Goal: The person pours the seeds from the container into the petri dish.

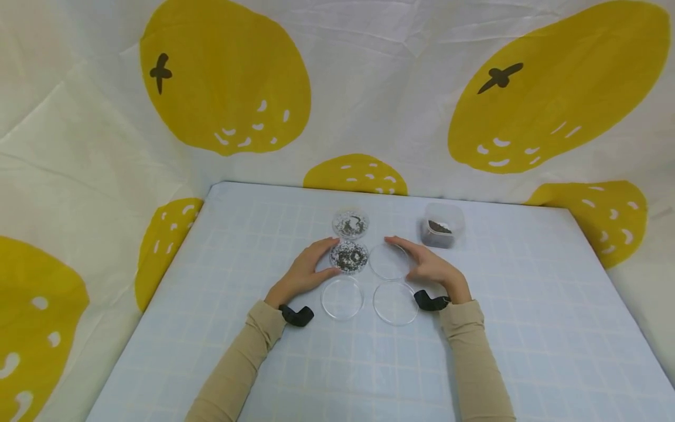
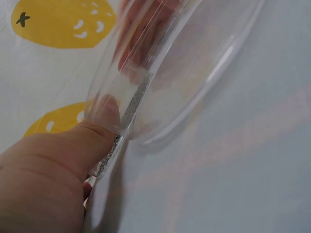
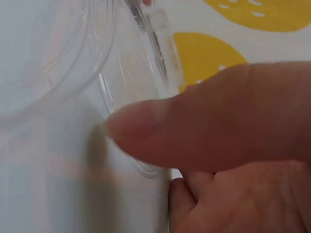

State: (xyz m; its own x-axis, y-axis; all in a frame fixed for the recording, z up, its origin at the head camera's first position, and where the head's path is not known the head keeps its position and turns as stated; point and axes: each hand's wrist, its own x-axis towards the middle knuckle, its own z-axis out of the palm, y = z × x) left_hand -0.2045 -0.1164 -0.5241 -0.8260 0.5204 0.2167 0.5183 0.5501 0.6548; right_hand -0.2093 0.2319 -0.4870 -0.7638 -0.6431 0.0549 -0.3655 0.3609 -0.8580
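In the head view my left hand (image 1: 307, 271) holds a round clear petri dish (image 1: 349, 257) with dark grains in it, thumb at its near side and fingers at its far side. The left wrist view shows that thumb (image 2: 92, 141) against the dish's edge. My right hand (image 1: 433, 268) spans a clear dish (image 1: 389, 261) without grains, fingertips at its far rim and thumb at its right. Close up, the right thumb (image 3: 146, 124) lies over the edge of that clear dish. Both dishes lie flat on the table, side by side.
Behind the left hand's dish lies another petri dish (image 1: 350, 224) with dark grains. Nearer the person are two clear round dishes or lids, a left one (image 1: 342, 317) and a right one (image 1: 396, 323). A square clear tub (image 1: 442, 234) with dark grains stands back right on the checked tablecloth (image 1: 337, 375).
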